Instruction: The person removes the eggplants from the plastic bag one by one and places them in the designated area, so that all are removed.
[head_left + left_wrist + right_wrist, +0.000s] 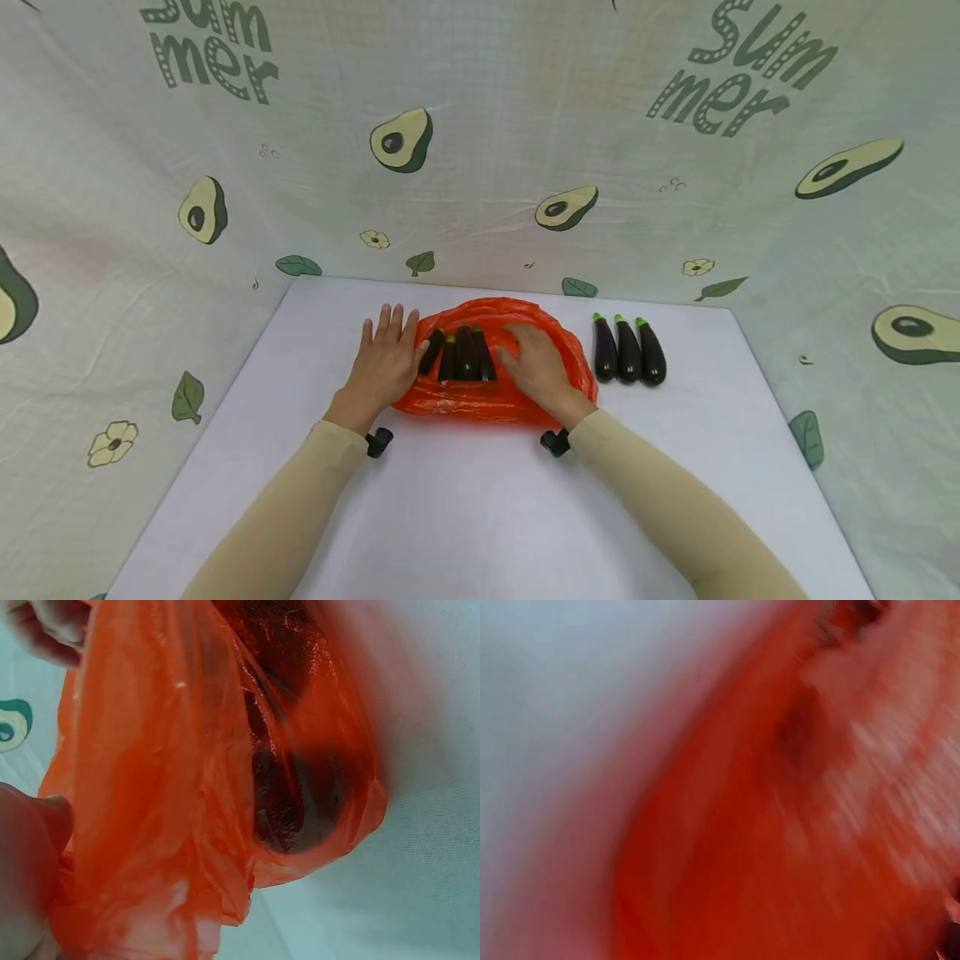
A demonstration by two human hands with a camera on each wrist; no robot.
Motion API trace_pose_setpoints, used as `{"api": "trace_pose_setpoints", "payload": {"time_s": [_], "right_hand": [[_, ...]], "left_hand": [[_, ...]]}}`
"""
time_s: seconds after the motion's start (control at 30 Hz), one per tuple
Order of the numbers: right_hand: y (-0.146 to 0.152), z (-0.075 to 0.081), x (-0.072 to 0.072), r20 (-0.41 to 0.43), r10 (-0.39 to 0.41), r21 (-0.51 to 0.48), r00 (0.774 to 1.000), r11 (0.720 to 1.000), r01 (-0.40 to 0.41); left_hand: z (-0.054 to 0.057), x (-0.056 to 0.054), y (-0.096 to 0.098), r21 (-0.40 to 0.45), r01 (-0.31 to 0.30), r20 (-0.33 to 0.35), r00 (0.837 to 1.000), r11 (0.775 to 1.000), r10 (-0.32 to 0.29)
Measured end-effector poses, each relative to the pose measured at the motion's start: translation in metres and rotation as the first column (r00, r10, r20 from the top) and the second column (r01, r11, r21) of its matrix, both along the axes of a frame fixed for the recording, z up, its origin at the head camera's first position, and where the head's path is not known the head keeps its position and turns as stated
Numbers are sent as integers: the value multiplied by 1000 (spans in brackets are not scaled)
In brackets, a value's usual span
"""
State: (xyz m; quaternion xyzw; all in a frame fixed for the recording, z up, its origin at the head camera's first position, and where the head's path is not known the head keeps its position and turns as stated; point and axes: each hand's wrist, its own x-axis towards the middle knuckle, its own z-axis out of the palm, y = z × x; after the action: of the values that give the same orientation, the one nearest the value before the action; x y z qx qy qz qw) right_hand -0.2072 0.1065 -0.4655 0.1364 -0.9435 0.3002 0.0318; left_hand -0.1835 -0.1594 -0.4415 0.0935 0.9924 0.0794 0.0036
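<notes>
On the far left, a pale cloth [90, 275] printed with avocados, leaves and flowers is seen beside the white table [247, 467]. A beige sleeve [285, 508] is worn on the left arm, and a black device [379, 442] is seen at the wrist. The left hand [381, 362] is laid at the left edge of a red plastic bag [495, 407], its fingers extended and the bag touched by its thumb. Inside the bag's wide opening, on the left and middle, four dark eggplants [467, 353] are held side by side, with green showing at some stem ends. Over the right part of the opening, the right hand [538, 365] is held with relaxed fingers and the thumb set apart. Another black device [555, 442] is seen below its wrist. Right of the bag, three more eggplants [628, 352] are laid in a row on the table, stem ends pointing away.
</notes>
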Motion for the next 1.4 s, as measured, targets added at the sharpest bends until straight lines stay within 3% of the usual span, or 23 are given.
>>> {"api": "trace_pose_setpoints", "payload": {"time_s": [0.3, 0.6, 0.97, 1.4], "right_hand": [[-24, -21, -2, 71, 19, -20, 997, 1000, -18], [-29, -25, -3, 141, 4, 16, 990, 1000, -6], [-4, -17, -10, 97, -55, 102, 994, 994, 45], [-23, -31, -24, 117, -62, 67, 991, 996, 55]], "left_hand": [[3, 3, -2, 17, 11, 4, 1000, 1000, -11], [4, 4, -1, 26, 11, -3, 1000, 1000, -11], [0, 5, -2, 49, 2, 8, 1000, 999, -2], [1, 5, -1, 46, -1, 4, 1000, 999, 1]]}}
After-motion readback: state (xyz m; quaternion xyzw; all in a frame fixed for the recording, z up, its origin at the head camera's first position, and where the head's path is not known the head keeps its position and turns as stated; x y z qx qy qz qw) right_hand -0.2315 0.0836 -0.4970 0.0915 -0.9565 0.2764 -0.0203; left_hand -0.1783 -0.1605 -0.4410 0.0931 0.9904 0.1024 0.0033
